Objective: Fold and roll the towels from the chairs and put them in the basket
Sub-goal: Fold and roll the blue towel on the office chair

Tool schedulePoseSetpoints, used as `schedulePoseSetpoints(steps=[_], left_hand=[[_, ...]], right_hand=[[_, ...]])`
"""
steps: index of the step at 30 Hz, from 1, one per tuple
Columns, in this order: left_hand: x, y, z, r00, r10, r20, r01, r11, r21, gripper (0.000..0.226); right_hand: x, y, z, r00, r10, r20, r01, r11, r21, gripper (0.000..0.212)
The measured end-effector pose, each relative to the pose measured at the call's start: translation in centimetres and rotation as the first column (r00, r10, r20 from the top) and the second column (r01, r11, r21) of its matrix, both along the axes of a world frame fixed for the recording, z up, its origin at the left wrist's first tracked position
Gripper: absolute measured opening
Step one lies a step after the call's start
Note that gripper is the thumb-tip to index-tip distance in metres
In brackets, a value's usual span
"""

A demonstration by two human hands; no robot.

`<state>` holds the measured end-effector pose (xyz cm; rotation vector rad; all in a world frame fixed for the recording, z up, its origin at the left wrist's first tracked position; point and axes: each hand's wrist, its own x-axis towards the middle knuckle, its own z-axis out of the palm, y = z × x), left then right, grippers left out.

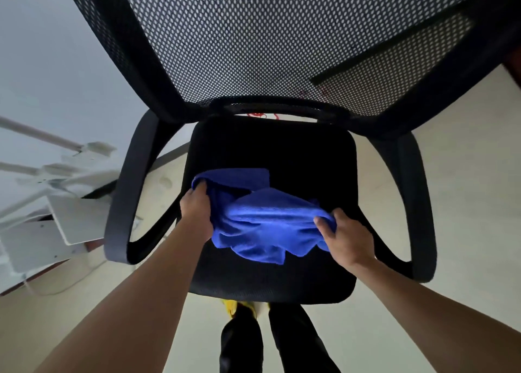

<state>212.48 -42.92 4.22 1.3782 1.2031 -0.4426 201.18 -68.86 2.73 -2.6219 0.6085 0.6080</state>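
A crumpled blue towel [262, 220] lies on the black seat of an office chair [270, 147] right in front of me. My left hand [197, 212] grips the towel's left edge, fingers curled into the cloth. My right hand [344, 237] pinches the towel's right edge between thumb and fingers. The towel is bunched between my hands, and one flat corner lies toward the chair's back. No basket is in view.
The chair has a mesh backrest [282, 39] and two black armrests, the left armrest [127, 192] and the right armrest [414, 203]. A white frame with rods [56, 203] stands on the left by the wall. My legs and a yellow shoe [234, 307] show below the seat on a pale floor.
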Motion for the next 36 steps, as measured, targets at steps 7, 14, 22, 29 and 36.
schedulePoseSetpoints(steps=[7, 14, 22, 29, 36], left_hand=[[-2.9, 4.2, -1.5, 0.980, 0.166, -0.109, -0.144, 0.972, 0.185, 0.040], [-7.2, 6.3, -2.9, 0.779, -0.549, -0.303, 0.627, 0.670, 0.397, 0.035], [-3.8, 5.0, -4.9, 0.578, -0.789, -0.208, 0.775, 0.452, 0.442, 0.069], [-2.0, 3.4, -2.5, 0.849, -0.528, 0.011, 0.527, 0.846, -0.081, 0.035], [-1.2, 6.0, -2.1, 0.933, -0.332, -0.138, 0.274, 0.906, -0.322, 0.041]], right_hand=[[-5.1, -1.0, -2.9, 0.834, 0.113, -0.539, -0.122, 0.992, 0.019, 0.031], [0.7, 2.9, -1.8, 0.990, 0.133, 0.047, -0.131, 0.991, -0.032, 0.036], [5.9, 8.6, -3.2, 0.983, -0.017, -0.181, 0.092, 0.906, 0.414, 0.008], [6.8, 3.6, -2.3, 0.946, -0.325, 0.007, 0.264, 0.781, 0.566, 0.011], [5.0, 8.9, -5.4, 0.943, 0.072, -0.325, 0.074, 0.907, 0.415, 0.018]])
